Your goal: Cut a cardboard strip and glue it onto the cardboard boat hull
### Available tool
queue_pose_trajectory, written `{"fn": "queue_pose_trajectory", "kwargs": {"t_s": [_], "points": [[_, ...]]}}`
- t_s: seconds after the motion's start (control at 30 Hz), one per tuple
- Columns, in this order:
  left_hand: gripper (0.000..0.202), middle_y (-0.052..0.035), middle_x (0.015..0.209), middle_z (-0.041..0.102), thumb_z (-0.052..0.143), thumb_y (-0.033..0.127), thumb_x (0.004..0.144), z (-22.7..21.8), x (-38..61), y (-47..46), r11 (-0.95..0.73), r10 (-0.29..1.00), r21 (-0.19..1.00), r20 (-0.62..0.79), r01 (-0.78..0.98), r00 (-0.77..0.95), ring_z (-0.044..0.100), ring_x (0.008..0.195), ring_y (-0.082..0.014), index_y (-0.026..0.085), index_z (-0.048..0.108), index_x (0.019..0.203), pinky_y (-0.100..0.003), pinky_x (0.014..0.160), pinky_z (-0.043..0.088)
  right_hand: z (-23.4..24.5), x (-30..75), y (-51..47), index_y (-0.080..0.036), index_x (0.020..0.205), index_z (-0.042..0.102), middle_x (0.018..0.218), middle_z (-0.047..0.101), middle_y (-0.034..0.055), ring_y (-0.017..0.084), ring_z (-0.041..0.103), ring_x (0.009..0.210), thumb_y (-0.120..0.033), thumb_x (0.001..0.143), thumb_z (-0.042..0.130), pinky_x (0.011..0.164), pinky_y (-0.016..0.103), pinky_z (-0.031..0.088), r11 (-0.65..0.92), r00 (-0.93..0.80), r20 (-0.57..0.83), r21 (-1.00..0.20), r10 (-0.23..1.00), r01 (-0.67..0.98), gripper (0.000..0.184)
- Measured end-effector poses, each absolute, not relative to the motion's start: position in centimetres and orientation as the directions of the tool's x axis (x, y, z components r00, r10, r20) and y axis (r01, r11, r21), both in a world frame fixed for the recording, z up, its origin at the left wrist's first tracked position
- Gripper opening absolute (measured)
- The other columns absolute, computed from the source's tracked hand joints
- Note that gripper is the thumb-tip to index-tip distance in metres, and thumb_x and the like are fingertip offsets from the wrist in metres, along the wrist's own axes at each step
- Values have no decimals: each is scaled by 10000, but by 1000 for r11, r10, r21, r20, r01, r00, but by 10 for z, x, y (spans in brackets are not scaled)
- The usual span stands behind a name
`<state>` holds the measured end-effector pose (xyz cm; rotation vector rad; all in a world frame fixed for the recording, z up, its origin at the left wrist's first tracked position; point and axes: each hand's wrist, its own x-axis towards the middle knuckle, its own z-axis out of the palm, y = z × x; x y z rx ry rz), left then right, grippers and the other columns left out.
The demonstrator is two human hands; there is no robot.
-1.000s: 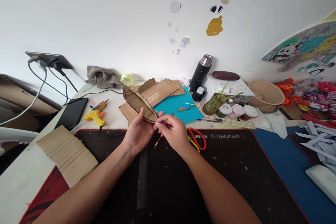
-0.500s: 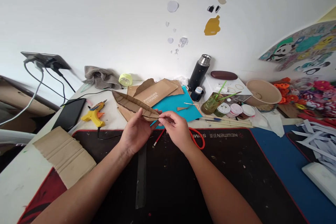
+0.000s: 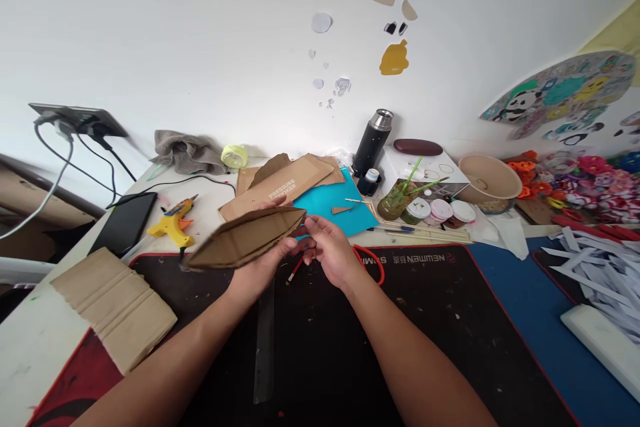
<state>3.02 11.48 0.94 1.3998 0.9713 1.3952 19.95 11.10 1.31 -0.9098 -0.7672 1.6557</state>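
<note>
A boat-shaped cardboard piece (image 3: 245, 235), pointed at both ends with a thin raised rim, is held up over the front of the desk. My left hand (image 3: 260, 268) is closed around its middle from below, the thumb on the near side and fingertips showing beyond the far edge. My right hand (image 3: 327, 245) pinches at the piece's right tip; part of its fingers is hidden. Below the hands lies a black mat (image 3: 320, 340) with a clear strip (image 3: 264, 347) on it. A red cord (image 3: 381, 270) curves behind my right wrist.
A yellow glue gun (image 3: 173, 223) lies at left, near folded cardboard (image 3: 115, 307). Behind are a "Pressure Cooker" cardboard sheet (image 3: 300, 180), blue paper (image 3: 320, 200), a black thermos (image 3: 371, 147), a jar with green sticks (image 3: 395, 203) and paint pots (image 3: 440, 211). Paper strips (image 3: 595, 273) lie at right.
The cardboard piece has been turned and tilted, its left end swinging down toward me. My left hand has rolled with it, and my right hand stays at the right tip. The view has shifted slightly.
</note>
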Motion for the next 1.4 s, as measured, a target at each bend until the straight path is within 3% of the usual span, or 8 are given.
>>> {"fn": "queue_pose_trajectory", "kwargs": {"t_s": [0.27, 0.4, 0.47, 0.57, 0.67, 0.77, 0.9, 1.4], "points": [[701, -106, 1722, 535, 936, 414, 902, -9, 38, 111, -636, 756, 771, 614, 33, 227, 551, 1578, -358, 392, 523, 1468, -592, 1259, 531, 10, 205, 115, -218, 953, 747, 794, 722, -11, 157, 661, 610, -559, 719, 971, 454, 229, 454, -240, -111, -214, -812, 970, -532, 471], [745, -111, 1846, 349, 765, 365, 1040, -4, 28, 111, -536, 788, 826, 414, 177, 455, 360, 1695, -366, 397, 404, 1691, -605, 1349, 404, 13, 211, 117, -228, 911, 719, 785, 693, -9, 175, 634, 638, -538, 803, 862, 517, 266, 487, -193, -20, -203, -888, 979, -417, 358], [845, -117, 1854, 333, 788, 428, 1011, 0, 22, 114, -442, 816, 879, 311, 179, 487, 369, 1689, -378, 376, 365, 1741, -589, 1355, 397, 15, 215, 119, -232, 884, 711, 797, 689, -3, 189, 630, 686, -517, 847, 794, 572, 286, 505, -116, 58, -138, -952, 989, -283, 299], [704, -152, 1724, 548, 684, 543, 1053, 7, 15, 123, -246, 906, 964, 192, 101, 377, 540, 1585, -362, 282, 495, 1679, -578, 1332, 425, 15, 222, 122, -242, 838, 677, 804, 688, 7, 211, 629, 750, -500, 886, 715, 653, 313, 516, 34, 120, 29, -999, 992, -40, 266], [611, -160, 1400, 795, 602, 648, 1061, 18, 12, 128, -77, 955, 991, 42, 107, 293, 745, 1315, -356, 202, 704, 1467, -548, 1192, 558, 14, 223, 121, -250, 848, 638, 837, 712, 18, 222, 654, 782, -478, 926, 658, 715, 335, 519, 126, 99, 143, -978, 985, 168, 241], [592, -115, 1224, 850, 621, 731, 1008, 29, 13, 126, -96, 959, 951, 9, 295, 284, 781, 1138, -342, 210, 819, 1206, -467, 1013, 618, 13, 217, 115, -250, 896, 641, 877, 750, 29, 232, 695, 805, -418, 955, 628, 746, 352, 518, 162, 35, 184, -928, 982, 334, 178], [428, -52, 1063, 854, 681, 642, 985, 32, 17, 122, -192, 956, 873, 63, 448, 286, 776, 1006, -288, 244, 803, 1085, -392, 904, 585, 13, 207, 106, -259, 927, 657, 915, 785, 39, 240, 721, 837, -345, 968, 634, 771, 363, 519, 222, -47, 225, -867, 973, 445, 98], [308, -37, 893, 819, 688, 520, 932, 34, 15, 125, -152, 972, 895, 58, 419, 229, 725, 819, -238, 228, 785, 936, -355, 800, 556, 9, 203, 108, -252, 936, 739, 847, 745, 13, 187, 632, 666, -445, 996, 675, 629, 321, 480, 97, -93, 81, -978, 992, 187, 212]]}}
